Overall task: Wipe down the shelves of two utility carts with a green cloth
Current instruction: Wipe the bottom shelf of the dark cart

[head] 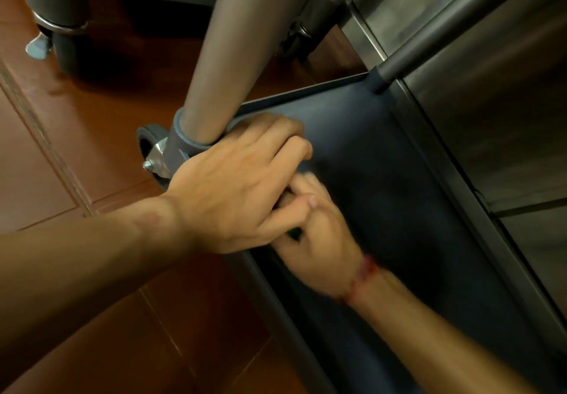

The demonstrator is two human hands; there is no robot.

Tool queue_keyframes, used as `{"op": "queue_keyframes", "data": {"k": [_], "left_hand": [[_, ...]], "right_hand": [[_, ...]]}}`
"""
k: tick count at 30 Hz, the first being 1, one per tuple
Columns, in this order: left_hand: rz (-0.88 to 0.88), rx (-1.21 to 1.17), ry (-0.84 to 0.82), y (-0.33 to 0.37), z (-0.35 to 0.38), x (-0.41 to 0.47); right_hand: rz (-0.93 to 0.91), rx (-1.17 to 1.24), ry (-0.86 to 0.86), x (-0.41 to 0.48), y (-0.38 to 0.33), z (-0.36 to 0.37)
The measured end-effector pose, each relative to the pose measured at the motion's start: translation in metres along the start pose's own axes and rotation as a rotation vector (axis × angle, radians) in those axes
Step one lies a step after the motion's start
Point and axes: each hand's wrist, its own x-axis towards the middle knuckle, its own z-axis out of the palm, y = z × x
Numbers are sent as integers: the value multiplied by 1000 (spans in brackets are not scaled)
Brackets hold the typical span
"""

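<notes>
Grip of right hand [319,240] curls round green cloth [294,234]; left hand [233,185] unclear. Crowded against post [233,56], cloth may snag.

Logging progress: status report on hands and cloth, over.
Left hand over right hand, shelf corner. Right grips green cloth, mostly hidden. Cart post crowds left hand.

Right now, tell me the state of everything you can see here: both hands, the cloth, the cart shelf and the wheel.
left hand, fingers curled beside the post; what it grips is hidden.
right hand, motion-blurred, gripping the green cloth.
green cloth, bunched, mostly hidden between the hands.
cart shelf, dark, only the hands on it.
caster, resting on the floor.
</notes>
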Motion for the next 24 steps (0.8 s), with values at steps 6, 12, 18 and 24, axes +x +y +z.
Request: {"op": "queue_keyframes", "data": {"k": [6,12,18,24], "left_hand": [[-12,-16,10,1,-1,-1],[31,-27,-11,0,2,0],[31,-3,-44,0,2,2],[-1,46,-45,1,2,-1]], "right_hand": [[-37,-23,-100,-69,-1,-17],[-23,-120,-30,27,-7,-1],[39,-110,-5,31,2,8],[-29,-88,52,-27,0,6]]}}
